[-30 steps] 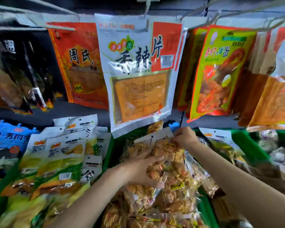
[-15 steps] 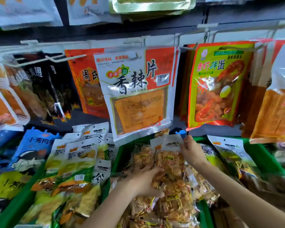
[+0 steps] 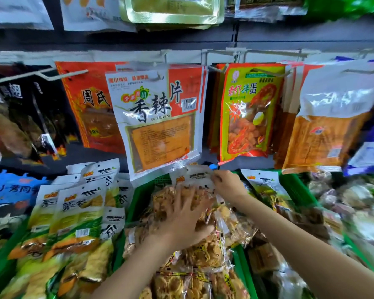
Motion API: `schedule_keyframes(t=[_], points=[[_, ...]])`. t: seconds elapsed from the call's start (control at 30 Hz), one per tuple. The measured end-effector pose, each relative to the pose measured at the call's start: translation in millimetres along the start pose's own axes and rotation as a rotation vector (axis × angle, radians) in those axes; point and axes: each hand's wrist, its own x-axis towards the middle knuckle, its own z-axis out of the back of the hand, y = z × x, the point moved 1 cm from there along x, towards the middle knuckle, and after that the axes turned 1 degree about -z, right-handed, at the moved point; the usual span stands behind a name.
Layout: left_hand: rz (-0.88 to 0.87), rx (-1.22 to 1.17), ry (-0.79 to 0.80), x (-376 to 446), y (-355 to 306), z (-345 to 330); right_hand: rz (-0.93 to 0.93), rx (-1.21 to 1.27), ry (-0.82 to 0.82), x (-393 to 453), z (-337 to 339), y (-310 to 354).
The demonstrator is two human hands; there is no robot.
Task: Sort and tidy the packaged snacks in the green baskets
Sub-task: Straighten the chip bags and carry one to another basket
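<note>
Snack packs (image 3: 194,251) in middle basket (image 3: 143,197), hanging packets (image 3: 160,121) behind.

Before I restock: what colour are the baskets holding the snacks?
Green basket, clearest in the head view.

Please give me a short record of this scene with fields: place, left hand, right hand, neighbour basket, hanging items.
place: shop shelf with green baskets
left hand: flat, fingers spread, pressing on clear snack packs in the middle basket
right hand: pinching the white top edge of the rear pack
neighbour basket: yellow-green packs, to the left
hanging items: white-and-red pouch, shrimp pouch
</note>
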Motion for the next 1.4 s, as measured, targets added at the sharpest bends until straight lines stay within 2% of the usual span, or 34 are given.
schedule_keyframes(t=[0.13, 0.47, 0.6, 0.8, 0.87, 0.97, 1.07, 1.13, 1.23, 1.3, 1.4], points=[[0.001, 0.112, 0.074, 2, 0, 1, -0.034, 0.121, -0.079, -15, 18, -6], [0.095, 0.039, 0.324, 24, 13, -16, -0.033, 0.218, -0.168, -38, 33, -28], [0.065, -0.039, 0.317, 30, 16, -18, -0.039, 0.216, -0.165, -30, 25, -27], [0.083, -0.107, 0.336, 34, 12, -18, -0.171, 0.344, -0.469, -27, 49, -42], [0.093, -0.130, 0.337, 36, 8, -20, -0.093, 0.301, -0.421, -29, 64, -41], [0.127, -0.240, 0.215, 42, 1, -8, 0.081, 0.279, -0.324, -34, 76, -37], [0.143, -0.725, 0.069, 44, -4, 17, 0.153, 0.373, -0.269, -37, 78, -38], [0.152, -0.968, -0.056, 42, -9, 29, 0.124, 0.557, -0.225, -37, 77, -37], [0.166, -0.978, -0.228, 42, -10, 39, 0.056, 0.759, -0.152, -37, 76, -37], [0.148, -0.954, -0.331, 44, -5, 44, 0.006, 0.681, -0.096, -32, 76, -42], [0.189, -0.937, -0.494, 38, 5, 50, -0.091, 0.251, -0.070, -15, 71, -71]])
